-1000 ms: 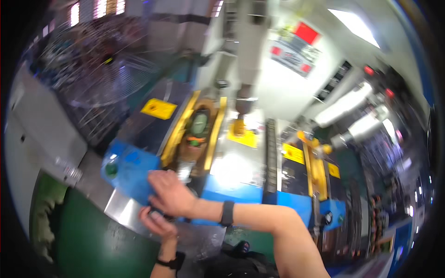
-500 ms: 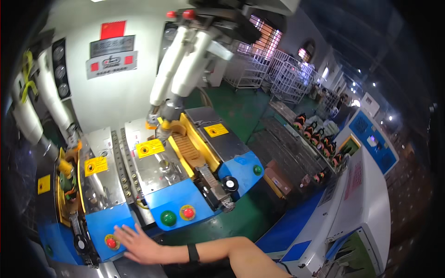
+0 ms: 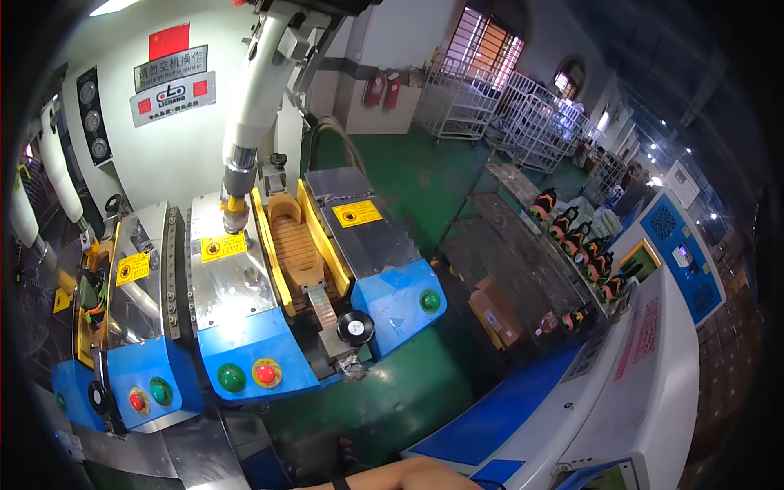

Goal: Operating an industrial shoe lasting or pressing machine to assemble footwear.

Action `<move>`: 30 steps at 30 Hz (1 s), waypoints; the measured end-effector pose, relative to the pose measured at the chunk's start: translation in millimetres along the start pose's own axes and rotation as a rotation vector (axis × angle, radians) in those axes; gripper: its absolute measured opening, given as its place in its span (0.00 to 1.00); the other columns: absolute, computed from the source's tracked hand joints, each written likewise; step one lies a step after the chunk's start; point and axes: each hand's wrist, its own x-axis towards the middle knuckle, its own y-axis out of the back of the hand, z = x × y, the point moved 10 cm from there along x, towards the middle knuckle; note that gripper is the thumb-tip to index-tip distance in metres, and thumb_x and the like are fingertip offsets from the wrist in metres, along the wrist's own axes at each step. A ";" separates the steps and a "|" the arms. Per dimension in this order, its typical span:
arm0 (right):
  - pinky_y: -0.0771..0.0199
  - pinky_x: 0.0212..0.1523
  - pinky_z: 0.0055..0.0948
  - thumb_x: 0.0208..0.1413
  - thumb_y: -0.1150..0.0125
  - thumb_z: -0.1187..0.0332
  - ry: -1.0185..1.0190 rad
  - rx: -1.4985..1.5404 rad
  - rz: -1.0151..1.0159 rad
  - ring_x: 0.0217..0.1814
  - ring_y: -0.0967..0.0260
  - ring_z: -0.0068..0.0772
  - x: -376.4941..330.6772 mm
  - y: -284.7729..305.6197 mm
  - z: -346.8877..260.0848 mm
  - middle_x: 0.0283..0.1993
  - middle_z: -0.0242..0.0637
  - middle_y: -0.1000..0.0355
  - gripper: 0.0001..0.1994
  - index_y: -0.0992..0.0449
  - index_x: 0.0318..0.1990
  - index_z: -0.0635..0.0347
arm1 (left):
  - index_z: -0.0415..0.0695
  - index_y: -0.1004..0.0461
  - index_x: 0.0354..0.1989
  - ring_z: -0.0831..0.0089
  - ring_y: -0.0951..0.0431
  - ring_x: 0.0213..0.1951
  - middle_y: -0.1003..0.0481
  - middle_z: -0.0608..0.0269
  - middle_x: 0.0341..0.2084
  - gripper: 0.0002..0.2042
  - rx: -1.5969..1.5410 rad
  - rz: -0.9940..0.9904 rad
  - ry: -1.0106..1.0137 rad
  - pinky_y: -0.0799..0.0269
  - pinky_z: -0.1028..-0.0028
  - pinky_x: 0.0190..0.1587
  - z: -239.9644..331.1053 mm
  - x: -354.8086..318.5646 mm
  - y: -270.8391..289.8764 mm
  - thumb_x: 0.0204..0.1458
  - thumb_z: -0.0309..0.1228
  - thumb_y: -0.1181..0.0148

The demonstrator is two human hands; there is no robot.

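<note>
A press station stands open with no hand on it.

The ribbed tan mould bed (image 3: pixel 296 245) lies bare in the yellow-sided channel (image 3: pixel 260 237) of the blue-fronted machine (image 3: pixel 269 359), in the middle of the scene, and the white ram (image 3: pixel 249 106) hangs above its left plate. On the near face sit a green button (image 3: pixel 231 377) and a red button (image 3: pixel 265 373); a black knob (image 3: pixel 355 327) is to their right. Only a forearm (image 3: pixel 408 476) with a dark wristband shows at the near edge; neither hand is in sight, so their grip cannot be told. This looks like a pause between cycles, and the next move would call for a reach forward to the bed or the buttons. Further right, orange and black shoes (image 3: pixel 588 249) line a belt.
</note>
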 end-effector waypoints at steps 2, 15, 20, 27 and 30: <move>0.31 0.35 0.50 0.47 0.41 0.61 -0.015 -0.003 -0.055 0.36 0.31 0.61 -5.9 -3.2 -1.7 0.31 0.56 0.29 0.14 0.27 0.34 0.65 | 0.39 0.37 0.60 0.50 0.31 0.53 0.32 0.42 0.54 0.31 -0.016 -0.070 -0.002 0.37 0.57 0.56 25.7 -10.4 -10.3 0.49 0.42 0.38; 0.29 0.44 0.47 0.55 0.48 0.63 -0.032 0.012 -0.720 0.45 0.30 0.58 38.5 -192.9 -52.3 0.41 0.54 0.27 0.16 0.31 0.48 0.64 | 0.42 0.27 0.46 0.54 0.24 0.43 0.24 0.51 0.37 0.18 -0.106 -0.065 0.016 0.29 0.62 0.47 -41.4 -90.4 59.9 0.48 0.37 0.42; 0.28 0.50 0.42 0.58 0.45 0.61 -0.115 -0.130 -0.871 0.51 0.29 0.52 64.4 -256.5 -62.8 0.48 0.52 0.27 0.21 0.31 0.54 0.65 | 0.37 0.32 0.51 0.48 0.30 0.52 0.29 0.43 0.48 0.23 -0.230 0.555 0.290 0.33 0.58 0.55 -192.4 -125.2 143.4 0.49 0.37 0.44; 0.27 0.52 0.35 0.58 0.43 0.61 -0.186 -0.116 -1.176 0.51 0.26 0.43 151.9 -412.9 -102.4 0.49 0.47 0.25 0.21 0.31 0.54 0.65 | 0.32 0.39 0.57 0.45 0.41 0.61 0.42 0.40 0.60 0.27 -0.107 0.835 0.545 0.45 0.54 0.63 -370.1 -169.6 223.3 0.51 0.35 0.44; 0.25 0.49 0.34 0.58 0.43 0.63 -0.090 -0.109 -1.174 0.49 0.25 0.43 216.6 -506.9 -93.0 0.46 0.48 0.25 0.19 0.32 0.53 0.65 | 0.30 0.40 0.58 0.45 0.44 0.63 0.45 0.38 0.62 0.29 -0.022 0.880 0.521 0.49 0.53 0.65 -417.2 -158.1 231.9 0.51 0.37 0.43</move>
